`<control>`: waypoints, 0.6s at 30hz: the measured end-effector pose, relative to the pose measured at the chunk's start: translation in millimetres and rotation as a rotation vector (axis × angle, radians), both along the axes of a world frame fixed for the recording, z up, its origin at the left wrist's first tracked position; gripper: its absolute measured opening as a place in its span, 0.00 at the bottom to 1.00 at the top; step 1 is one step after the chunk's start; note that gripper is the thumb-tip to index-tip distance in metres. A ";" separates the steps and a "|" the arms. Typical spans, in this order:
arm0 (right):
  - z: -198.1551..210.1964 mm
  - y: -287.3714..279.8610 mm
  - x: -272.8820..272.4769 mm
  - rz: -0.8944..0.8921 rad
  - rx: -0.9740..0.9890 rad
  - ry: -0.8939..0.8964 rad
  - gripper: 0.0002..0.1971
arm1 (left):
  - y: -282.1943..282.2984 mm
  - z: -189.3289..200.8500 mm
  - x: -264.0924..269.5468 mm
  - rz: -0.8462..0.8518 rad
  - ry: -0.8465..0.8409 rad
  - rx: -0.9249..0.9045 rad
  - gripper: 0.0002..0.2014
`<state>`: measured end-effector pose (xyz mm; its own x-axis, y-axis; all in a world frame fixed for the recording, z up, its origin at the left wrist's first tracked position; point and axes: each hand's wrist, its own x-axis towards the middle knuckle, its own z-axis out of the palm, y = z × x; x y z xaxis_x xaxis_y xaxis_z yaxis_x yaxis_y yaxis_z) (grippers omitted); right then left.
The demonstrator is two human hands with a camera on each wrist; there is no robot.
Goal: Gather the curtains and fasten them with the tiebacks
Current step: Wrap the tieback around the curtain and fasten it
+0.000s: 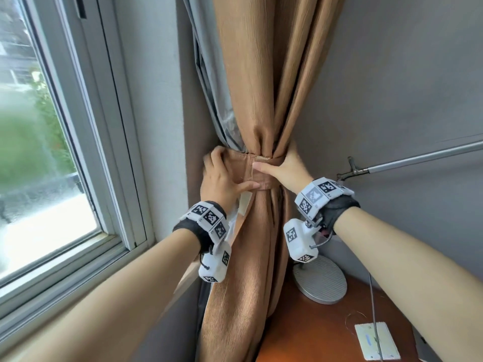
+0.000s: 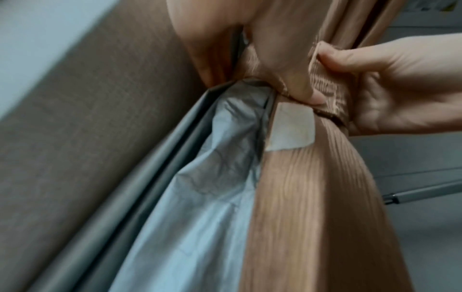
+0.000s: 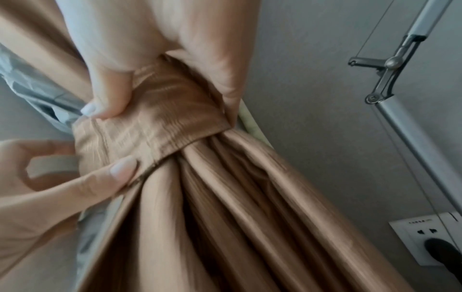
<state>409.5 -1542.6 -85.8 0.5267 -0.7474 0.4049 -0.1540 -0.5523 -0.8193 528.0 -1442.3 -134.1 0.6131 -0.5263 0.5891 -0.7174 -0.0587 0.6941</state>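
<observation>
The tan curtain (image 1: 261, 87) with its grey lining (image 1: 209, 100) is bunched in the corner next to the window. A matching tan tieback (image 1: 257, 176) wraps the bunch at hand height. My left hand (image 1: 222, 176) holds the tieback's left end, its thumb (image 3: 120, 170) pressing on the band (image 3: 155, 126). My right hand (image 1: 282, 168) grips the band and the bunch from the right, thumb (image 3: 110, 98) in front and fingers behind. A pale fastening patch (image 2: 291, 128) hangs just below the band, uncovered. In the left wrist view the tieback (image 2: 327, 87) lies between both hands.
The window (image 1: 52, 126) and its sill (image 1: 78, 270) are on the left. A lamp base (image 1: 321, 280) stands on a wooden table (image 1: 300, 330) at lower right, its metal arm (image 1: 418, 158) crossing the grey wall. A wall socket (image 3: 425, 239) is beside the curtain.
</observation>
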 end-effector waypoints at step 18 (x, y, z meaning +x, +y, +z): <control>-9.0 -14.9 14.8 -0.074 -0.132 0.086 0.27 | -28.0 4.9 6.6 -0.044 0.217 0.173 0.52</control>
